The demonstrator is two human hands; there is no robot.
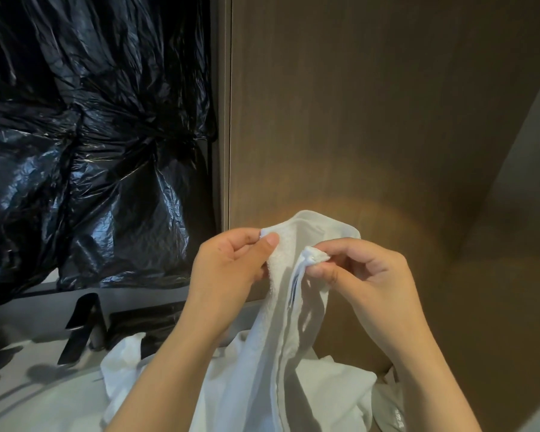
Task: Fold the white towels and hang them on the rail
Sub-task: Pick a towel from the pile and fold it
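Brown wood-grain panel (371,104) fills the back, with crinkly black plastic sheeting (91,135) just left of the panel. White towel (281,322) hangs in front of the panel's lower part, held up by both hands: left hand (228,269) fingers pinched on its top corner, right hand (365,275) fingers clamped on a bunched-up edge.

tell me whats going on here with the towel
A person is holding up a white towel with both hands in front of a brown wooden panel. The left hand pinches its top edge and the right hand pinches a bunched corner. The rest of it hangs down to more white cloth below. It is not folded yet, and no rail is in view. Crinkled black plastic covers the area to the left.
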